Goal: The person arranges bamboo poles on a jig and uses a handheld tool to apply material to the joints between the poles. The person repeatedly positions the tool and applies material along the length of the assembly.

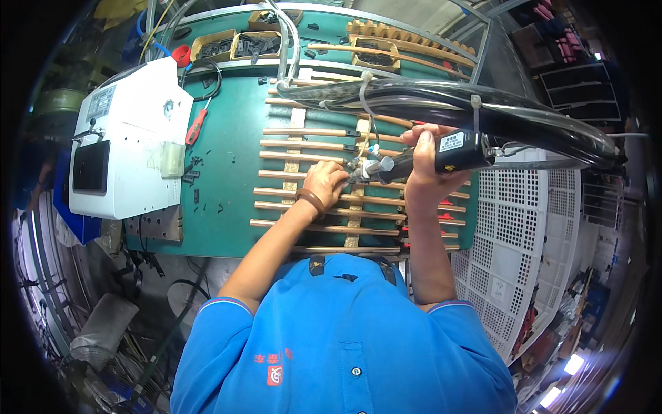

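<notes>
Nearest me, rods (324, 228) lie in rows across green table (231, 155). L hand (324, 183): fingers bent at mid-row rods, just beside tool nose; can't tell if gripping. R hand (433, 181) grasps black power tool (460, 157), held over rods. White machine (131, 131) to my L. Farther, I see hoses (427, 96), then parts boxes (376, 67) nr far edge.

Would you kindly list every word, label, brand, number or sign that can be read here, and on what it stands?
I won't copy wording, but marks show:
Black handheld power tool in the right hand: white label, small dark print.
Blue short-sleeved shirt: red lettering and square red emblem.
White boxy machine: pale panel, print too small to read.
White perforated plastic crate: pale tag, too blurred to read.
</notes>
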Tool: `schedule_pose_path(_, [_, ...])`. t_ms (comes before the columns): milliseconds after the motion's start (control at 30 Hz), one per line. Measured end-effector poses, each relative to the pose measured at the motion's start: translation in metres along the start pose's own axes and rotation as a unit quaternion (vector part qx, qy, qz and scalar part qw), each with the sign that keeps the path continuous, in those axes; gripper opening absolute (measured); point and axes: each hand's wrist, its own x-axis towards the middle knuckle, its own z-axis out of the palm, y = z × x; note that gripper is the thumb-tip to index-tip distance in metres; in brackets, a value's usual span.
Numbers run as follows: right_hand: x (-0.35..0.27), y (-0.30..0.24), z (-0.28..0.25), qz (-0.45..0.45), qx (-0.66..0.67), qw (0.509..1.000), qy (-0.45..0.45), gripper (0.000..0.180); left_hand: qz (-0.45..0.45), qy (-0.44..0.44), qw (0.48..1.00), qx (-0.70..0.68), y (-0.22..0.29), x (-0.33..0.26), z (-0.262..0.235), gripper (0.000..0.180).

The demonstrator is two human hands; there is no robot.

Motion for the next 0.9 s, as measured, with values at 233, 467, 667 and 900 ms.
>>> schedule_pose_path(233, [-0.003,0.004,0.001,-0.011,-0.028,1.000,-0.002,0.020,0.026,0.017,1.000,-0.007,-0.002,0.000,0.000,0.019])
schedule_pose_path(467, [-0.010,0.016,-0.009,-0.051,-0.059,0.996,-0.037,0.030,0.020,0.007,1.000,0.002,-0.004,-0.001,0.001,0.017])
schedule_pose_path(667, [-0.032,0.037,-0.032,-0.251,-0.373,0.889,-0.090,0.050,0.000,-0.009,1.000,0.014,-0.011,-0.004,0.010,0.016])
schedule_pose_path(900, [-0.033,0.041,-0.030,-0.308,-0.320,0.892,-0.080,0.042,0.033,0.048,0.998,-0.013,-0.026,-0.009,0.028,0.014])
